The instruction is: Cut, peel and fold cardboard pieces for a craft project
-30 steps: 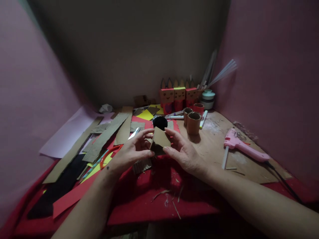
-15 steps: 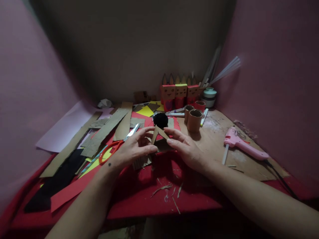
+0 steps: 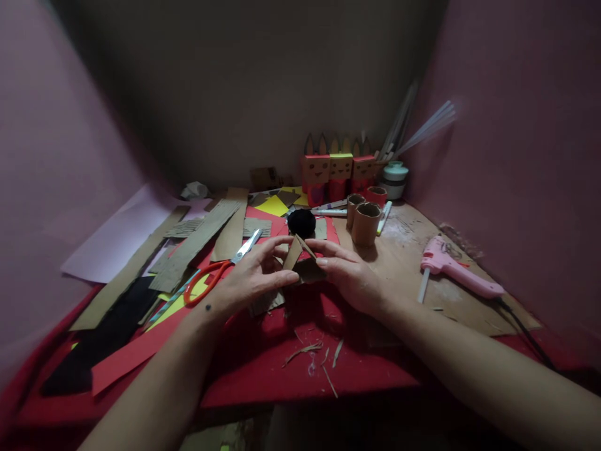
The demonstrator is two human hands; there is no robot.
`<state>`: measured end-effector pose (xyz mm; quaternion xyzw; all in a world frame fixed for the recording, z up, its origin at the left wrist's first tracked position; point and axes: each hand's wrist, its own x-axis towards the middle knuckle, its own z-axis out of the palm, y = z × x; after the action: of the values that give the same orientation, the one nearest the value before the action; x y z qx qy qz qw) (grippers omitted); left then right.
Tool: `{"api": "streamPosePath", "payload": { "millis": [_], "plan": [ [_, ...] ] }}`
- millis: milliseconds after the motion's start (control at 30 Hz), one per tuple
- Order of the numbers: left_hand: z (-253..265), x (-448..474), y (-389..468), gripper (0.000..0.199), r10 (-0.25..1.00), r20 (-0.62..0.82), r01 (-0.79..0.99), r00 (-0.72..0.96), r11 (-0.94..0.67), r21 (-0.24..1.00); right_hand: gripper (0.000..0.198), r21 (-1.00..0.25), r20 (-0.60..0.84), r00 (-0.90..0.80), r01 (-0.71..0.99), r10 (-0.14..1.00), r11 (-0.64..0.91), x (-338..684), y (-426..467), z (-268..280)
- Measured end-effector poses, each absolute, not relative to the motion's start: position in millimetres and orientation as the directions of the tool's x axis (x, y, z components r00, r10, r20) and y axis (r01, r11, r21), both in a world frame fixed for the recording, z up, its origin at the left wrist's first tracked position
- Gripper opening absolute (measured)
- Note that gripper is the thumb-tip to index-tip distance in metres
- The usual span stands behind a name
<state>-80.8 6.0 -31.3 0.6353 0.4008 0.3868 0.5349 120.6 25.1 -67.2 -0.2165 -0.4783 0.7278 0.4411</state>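
Note:
Between my hands is a small folded piece of cardboard point(image 3: 306, 268), bent to a peak at its top. My left hand point(image 3: 263, 269) grips its left side between thumb and fingers. From the right, my right hand point(image 3: 350, 274) pinches the opposite side. Just behind the cardboard sits a fuzzy black ball point(image 3: 302, 223). Orange-handled scissors point(image 3: 220, 268) lie beside my left hand, blades pointing away from me. A scrap of corrugated cardboard point(image 3: 267, 304) is partly hidden under my left hand.
Cardboard strips point(image 3: 197, 244) and coloured paper cover the left side. A pink glue gun point(image 3: 457, 266) with a cord rests at right. Cardboard tubes point(image 3: 367, 224), box-headed figures point(image 3: 340, 172) and a jar point(image 3: 394, 181) stand at the back. Cardboard shreds point(image 3: 305, 352) lie on the red cloth in front.
The folded cardboard has turned slightly between my hands, so its left face shows broader. Both hands keep their hold. The whole view has shifted slightly.

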Motion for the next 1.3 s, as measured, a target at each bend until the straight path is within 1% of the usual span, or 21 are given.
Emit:
{"api": "streamPosePath", "payload": {
  "millis": [133,267,433,567,667,800,900,1000,1067,1133,1200,1233,1300],
  "plan": [
    [-32.2,-80.3,6.9,0.055,0.923,0.081,0.11,0.376,-0.131,0.985,0.04,-0.881,0.086,-0.52,-0.438,0.85,-0.179,120.0,26.1,-67.6],
    [-33.8,-81.3,7.4,0.058,0.922,0.064,0.129,0.383,-0.122,0.984,0.039,-0.879,0.075,-0.52,-0.437,0.851,-0.19,120.1,25.2,-65.9],
    [-33.4,-81.8,8.1,0.059,0.931,0.058,0.214,0.36,-0.143,0.966,0.033,-0.877,0.062,-0.51,-0.438,0.858,-0.196,119.9,24.1,-62.6],
    [-31.7,-81.3,8.4,0.055,0.925,0.077,0.247,0.373,-0.179,0.952,0.035,-0.858,0.024,-0.507,-0.452,0.862,-0.242,118.9,23.1,-59.5],
    [-33.1,-82.3,9.8,0.054,0.908,0.097,0.24,0.408,-0.209,0.948,0.035,-0.865,-0.009,-0.465,-0.441,0.885,-0.24,118.5,23.0,-57.5],
    [-36.6,-84.2,10.1,0.059,0.904,0.103,0.232,0.414,-0.214,0.949,0.033,-0.873,-0.068,-0.406,-0.417,0.911,-0.251,118.3,24.2,-57.8],
    [-36.6,-84.7,7.7,0.062,0.892,0.114,0.148,0.437,-0.196,0.969,0.031,-0.879,-0.099,-0.388,-0.398,0.916,-0.263,118.3,24.9,-61.1],
    [-33.4,-86.4,4.7,0.058,0.898,0.108,0.079,0.426,-0.156,0.985,0.03,-0.896,-0.108,-0.418,-0.351,0.902,-0.27,118.6,24.7,-64.8],
    [-29.7,-89.4,4.0,0.057,0.93,0.11,0.082,0.351,-0.148,0.986,0.028,-0.89,-0.119,-0.466,-0.341,0.877,-0.302,118.9,24.4,-66.4],
    [-25.2,-94.0,5.0,0.056,0.97,0.136,0.058,0.2,-0.151,0.987,0.027,-0.881,-0.107,-0.477,-0.361,0.873,-0.305,118.9,24.3,-67.3],
    [-20.9,-99.7,7.1,0.05,0.988,0.155,0.038,-0.02,-0.154,0.987,0.026,-0.886,-0.089,-0.455,-0.37,0.886,-0.279,118.8,24.5,-67.7],
    [-19.3,-102.9,8.5,0.045,0.977,0.159,0.067,-0.14,-0.151,0.986,0.025,-0.894,-0.089,-0.437,-0.361,0.895,-0.266,118.7,24.5,-67.8],
    [-17.8,-109.7,11.2,0.037,0.925,0.176,0.196,-0.337,-0.114,0.974,0.024,-0.915,-0.106,-0.402,-0.319,0.91,-0.248,118.4,23.9,-67.1]
  ]
}}
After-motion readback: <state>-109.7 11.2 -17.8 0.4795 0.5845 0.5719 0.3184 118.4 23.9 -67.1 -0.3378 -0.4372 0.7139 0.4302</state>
